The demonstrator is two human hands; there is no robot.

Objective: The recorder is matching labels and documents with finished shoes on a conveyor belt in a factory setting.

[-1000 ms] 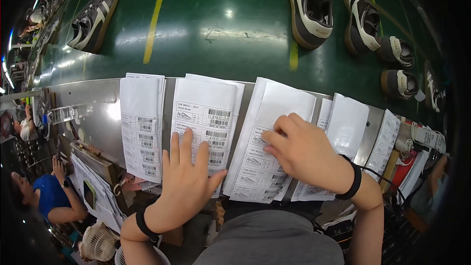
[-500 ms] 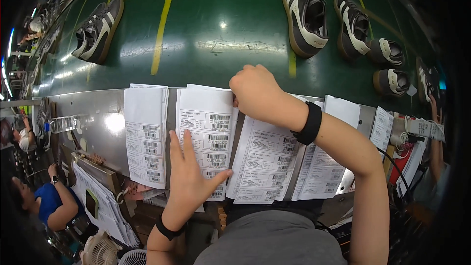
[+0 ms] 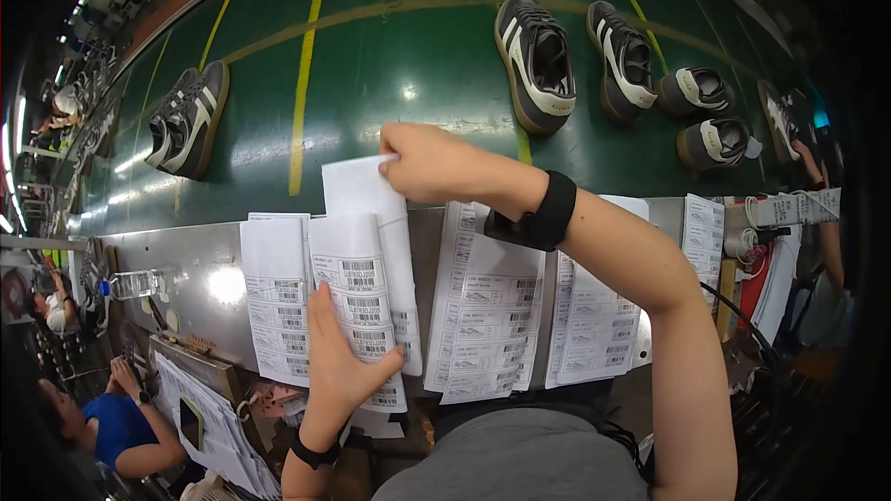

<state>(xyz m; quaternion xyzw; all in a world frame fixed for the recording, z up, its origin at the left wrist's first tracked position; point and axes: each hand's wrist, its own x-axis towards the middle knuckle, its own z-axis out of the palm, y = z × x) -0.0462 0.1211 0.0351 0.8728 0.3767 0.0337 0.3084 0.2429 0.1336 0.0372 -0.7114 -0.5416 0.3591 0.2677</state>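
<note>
Dark shoe-label sheets with printed barcodes lie in stacks along the metal ledge. My left hand (image 3: pixel 345 357) rests on the front label stack (image 3: pixel 353 250), fingers stretched out and thumb spread apart. Beyond it, my right hand (image 3: pixel 422 162) is closed in a pinch on the top corner of a white label sheet (image 3: pixel 357 187), which sticks out past the front stack over the green belt. My right forearm covers part of the ledge. Another label stack (image 3: pixel 278 301) sits left of my left hand; two more, a middle stack (image 3: pixel 487 315) and a right stack (image 3: pixel 599 325), lie to the right.
Dark sneakers with white stripes, including a large sneaker (image 3: pixel 538 65) and a left pair (image 3: pixel 190 121), stand on the green belt (image 3: pixel 399 56). A clear bottle (image 3: pixel 137 285) lies on the ledge. At lower left are a phone (image 3: pixel 191 422) on papers and a person in blue (image 3: pixel 121 417).
My right hand has moved left, drawing the pinched sheet out from behind the front stack. That stack has shifted left under my left hand. The whole view has turned slightly.
</note>
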